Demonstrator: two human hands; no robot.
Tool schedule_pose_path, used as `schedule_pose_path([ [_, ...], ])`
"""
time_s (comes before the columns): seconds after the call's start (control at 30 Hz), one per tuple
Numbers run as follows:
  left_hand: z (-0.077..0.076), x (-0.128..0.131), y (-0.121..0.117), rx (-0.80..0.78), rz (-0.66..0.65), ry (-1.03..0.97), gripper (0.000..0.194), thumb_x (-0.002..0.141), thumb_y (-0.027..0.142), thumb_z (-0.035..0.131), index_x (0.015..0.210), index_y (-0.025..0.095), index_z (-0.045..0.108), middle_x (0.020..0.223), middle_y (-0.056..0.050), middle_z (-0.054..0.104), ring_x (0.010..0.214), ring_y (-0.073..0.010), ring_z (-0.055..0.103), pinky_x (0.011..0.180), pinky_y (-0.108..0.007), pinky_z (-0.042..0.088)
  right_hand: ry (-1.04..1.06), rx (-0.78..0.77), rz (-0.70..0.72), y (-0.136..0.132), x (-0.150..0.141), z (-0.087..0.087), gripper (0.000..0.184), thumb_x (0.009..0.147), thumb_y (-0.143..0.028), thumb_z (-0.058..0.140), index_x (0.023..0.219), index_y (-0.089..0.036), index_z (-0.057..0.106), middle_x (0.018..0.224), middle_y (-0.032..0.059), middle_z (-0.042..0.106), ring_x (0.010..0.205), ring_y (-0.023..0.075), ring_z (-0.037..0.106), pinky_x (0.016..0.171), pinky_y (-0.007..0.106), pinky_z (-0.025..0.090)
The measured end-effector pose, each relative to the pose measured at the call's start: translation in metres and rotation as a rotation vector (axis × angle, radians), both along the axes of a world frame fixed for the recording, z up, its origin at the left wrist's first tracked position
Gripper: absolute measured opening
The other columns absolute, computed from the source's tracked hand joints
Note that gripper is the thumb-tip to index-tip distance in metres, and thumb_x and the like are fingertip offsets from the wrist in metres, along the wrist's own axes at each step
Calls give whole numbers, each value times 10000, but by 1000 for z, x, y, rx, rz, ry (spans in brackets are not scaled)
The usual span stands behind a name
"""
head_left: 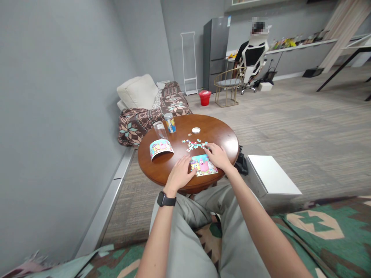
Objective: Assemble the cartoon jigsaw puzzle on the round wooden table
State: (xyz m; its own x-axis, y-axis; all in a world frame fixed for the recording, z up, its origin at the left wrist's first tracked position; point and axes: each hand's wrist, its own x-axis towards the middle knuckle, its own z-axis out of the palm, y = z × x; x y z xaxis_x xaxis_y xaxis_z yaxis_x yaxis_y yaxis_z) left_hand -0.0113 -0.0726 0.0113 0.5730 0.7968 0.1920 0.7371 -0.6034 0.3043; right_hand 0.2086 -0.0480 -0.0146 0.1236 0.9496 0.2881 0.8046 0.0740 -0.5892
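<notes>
A colourful cartoon jigsaw puzzle (203, 166) lies flat on the round wooden table (150, 170), its picture looking joined up. Along its left edge rests my left hand (181, 172), fingers stretched out and thumb at the lower left corner. My right hand (217, 155) lies at the puzzle's upper right corner, fingers extended to the edge of a loose heap of puzzle pieces (194, 145). No piece shows in either hand, though the undersides of the fingers are hidden. A curved picture sheet (161, 147) with a similar cartoon stands left of my left hand.
Behind the sheet are a clear cylinder (160, 130) and a printed can (170, 123). A round white lid (196, 130) lies beyond the pieces. Right of the table stands a white box (272, 173). A person sits in an office chair (253, 58) at the back, near a red bucket (205, 98).
</notes>
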Motion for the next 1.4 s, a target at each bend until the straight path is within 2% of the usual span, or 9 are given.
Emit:
schedule_pose_path([
  [0.1, 1, 1, 0, -2, -1, 2, 529, 960, 408, 487, 1410, 132, 462, 1514, -150, 478, 1451, -250, 387, 1223, -443, 285, -17, 0, -23, -1, 1, 1, 344, 958, -364, 471, 1194, -221, 676, 1447, 129, 535, 1367, 291, 462, 1172, 543, 258],
  [0.23, 2, 1, -1, -7, 7, 7, 527, 968, 416, 475, 1413, 135, 459, 1522, -150, 468, 1453, -247, 386, 1226, -444, 279, -51, -46, 8, -2, -2, 3, 376, 933, -320, 524, 1278, -223, 636, 1516, 121, 481, 1462, 312, 340, 1190, 585, 189],
  [0.57, 2, 1, -1, -15, 15, 16, 522, 971, 408, 478, 1413, 131, 462, 1523, -149, 467, 1456, -248, 380, 1227, -444, 281, -96, -73, 22, -9, -3, 12, 399, 957, -312, 493, 1332, -229, 603, 1507, 102, 494, 1445, 291, 374, 1190, 588, 214],
  [0.77, 1, 1, -1, -1, 9, 18, 491, 970, 408, 488, 1366, 120, 511, 1511, -161, 479, 1450, -252, 389, 1228, -445, 283, -110, -81, 69, -11, -3, 14, 344, 977, -316, 464, 1257, -276, 660, 1512, 65, 493, 1461, 283, 349, 1183, 626, 193],
  [1.0, -2, -1, 1, 16, -5, 7, 455, 969, 422, 491, 1322, 139, 541, 1501, -157, 490, 1448, -252, 390, 1220, -461, 292, -86, -73, 72, -9, -3, 11, 394, 964, -322, 482, 1328, -249, 617, 1496, 89, 513, 1456, 291, 362, 1182, 633, 179],
  [1.23, -2, 0, 0, 16, 4, -10, 462, 965, 416, 499, 1336, 141, 518, 1498, -157, 493, 1435, -255, 408, 1220, -461, 286, -68, -34, 95, -7, 0, 5, 362, 948, -307, 497, 1273, -258, 649, 1472, 74, 542, 1437, 295, 387, 1171, 656, 174],
  [1.4, 0, 0, -1, 24, -12, -39, 419, 955, 387, 520, 1301, 149, 523, 1441, -142, 534, 1370, -261, 471, 1193, -451, 329, -14, 28, 91, -6, 2, 1, 301, 930, -306, 512, 1145, -235, 711, 1370, 85, 615, 1358, 280, 476, 1164, 591, 257],
])
